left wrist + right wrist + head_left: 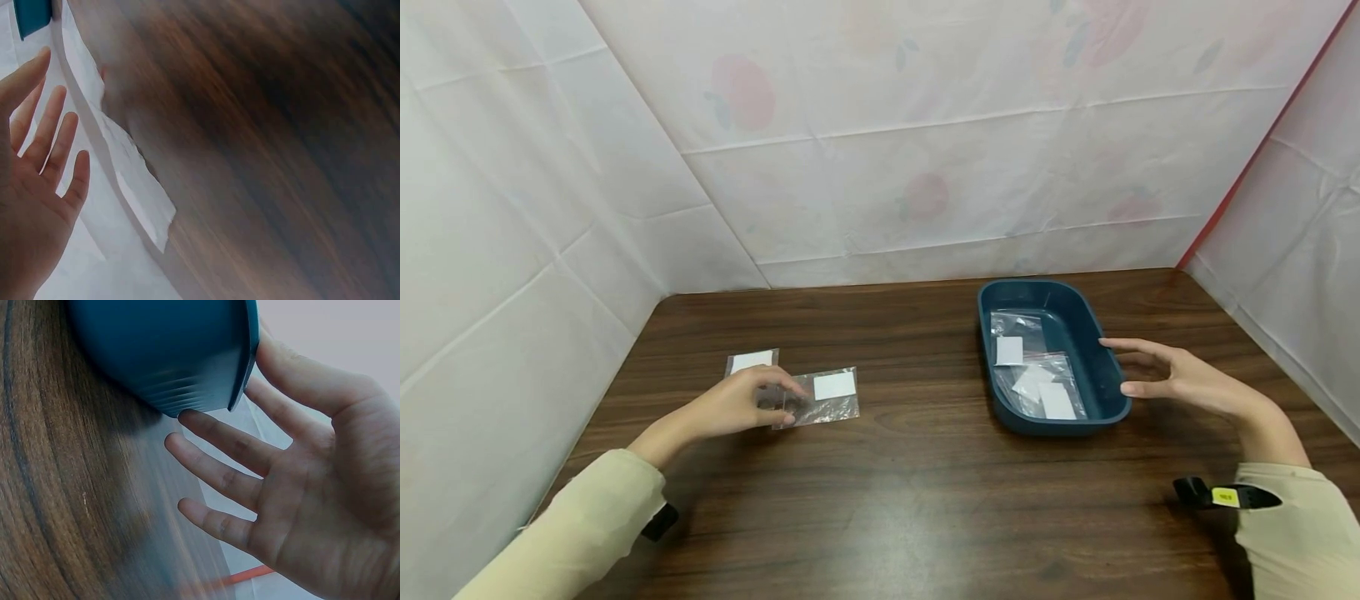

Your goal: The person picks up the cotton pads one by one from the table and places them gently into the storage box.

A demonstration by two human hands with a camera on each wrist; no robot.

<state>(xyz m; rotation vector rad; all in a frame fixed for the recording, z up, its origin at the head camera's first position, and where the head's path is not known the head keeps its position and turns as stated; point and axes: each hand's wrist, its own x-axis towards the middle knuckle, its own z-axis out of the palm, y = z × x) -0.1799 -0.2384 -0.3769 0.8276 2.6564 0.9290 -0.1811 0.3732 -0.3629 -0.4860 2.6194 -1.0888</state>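
Note:
My left hand (pixel 741 404) hovers over a small clear plastic bag with a white label (pixel 835 386), its thumb and fingers spread apart and overlapping the bag's left end. In the left wrist view the same hand (pixel 40 181) shows loosely extended fingers and nothing in the palm. Another clear bag with a white label (pixel 751 360) lies just behind, partly covered by the hand. My right hand (pixel 1187 379) is at the right side of a dark blue plastic bin (pixel 1078 425), thumb and index fingertip at its rim. The right wrist view shows its other fingers spread (pixel 219 478) beside the bin wall.
Several clear bags with white labels (pixel 1037 387) lie inside the bin, mostly along its left side. The brown wood-grain table (pixel 880 500) is bordered by white printed sheeting (pixel 925 200) at the back and both sides.

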